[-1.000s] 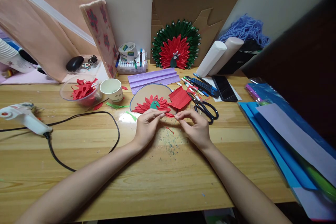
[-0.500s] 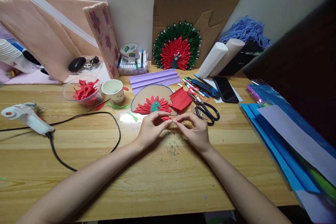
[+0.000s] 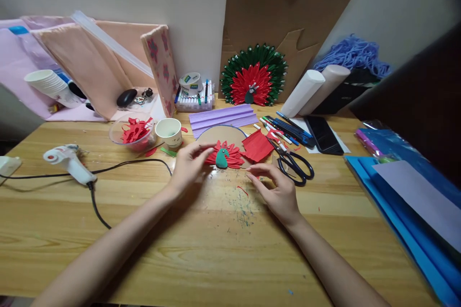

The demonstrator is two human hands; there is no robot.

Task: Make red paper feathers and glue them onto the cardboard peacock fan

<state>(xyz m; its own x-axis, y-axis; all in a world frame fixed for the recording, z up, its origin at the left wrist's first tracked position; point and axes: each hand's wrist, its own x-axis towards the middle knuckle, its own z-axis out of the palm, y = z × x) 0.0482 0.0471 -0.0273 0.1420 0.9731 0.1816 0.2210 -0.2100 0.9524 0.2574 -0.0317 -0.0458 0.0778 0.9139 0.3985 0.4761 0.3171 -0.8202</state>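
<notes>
Beside one petalled disc (image 3: 221, 134), one left hand (image 3: 188, 166) and one right hand (image 3: 277, 193) curl half-closed, grip unclear.

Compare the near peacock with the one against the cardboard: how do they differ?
The near peacock lies on the table; the far peacock stands upright against the cardboard.
The near peacock has only red feathers; the far peacock's red ones are ringed with dark green.
The near peacock's head looks bare; the far peacock's has a silvery crest.
Both have green bodies.
</notes>
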